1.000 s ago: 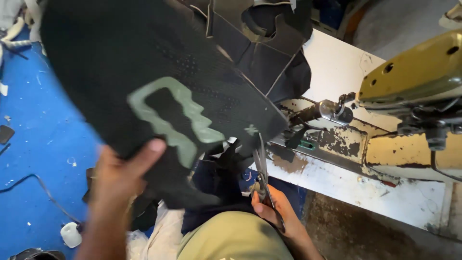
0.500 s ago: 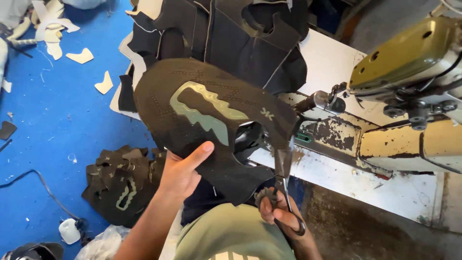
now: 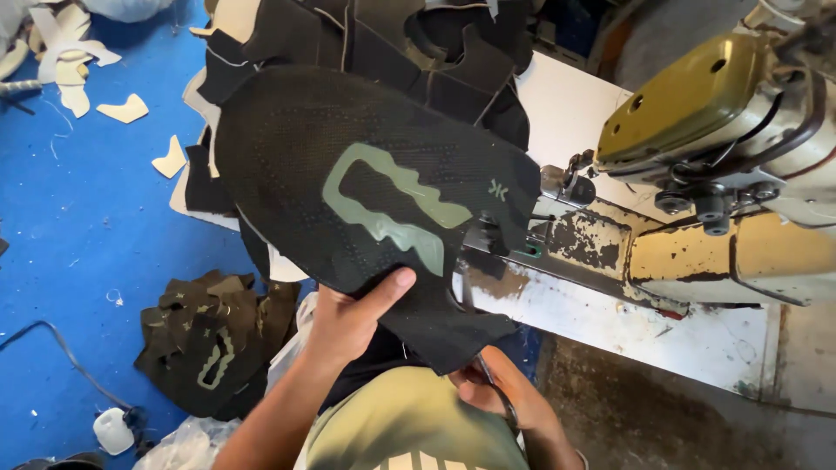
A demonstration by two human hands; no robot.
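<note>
Closest to me, my right hand (image 3: 509, 396) is closed on small scissors (image 3: 496, 396), low near my lap, just under the lower edge of the black mesh shoe piece (image 3: 366, 191). My left hand (image 3: 348, 318) makes its grip on this same piece, thumb pressed on top near its bottom edge, so the piece stands up and spreads above both hands. It has a grey-green outline shape on it. Behind it a stack of black cut pieces (image 3: 418, 52) lies on the white table (image 3: 566, 96), beside the sewing machine (image 3: 723, 174). More pieces (image 3: 209, 339) lie on the blue floor (image 3: 78, 226).
</note>
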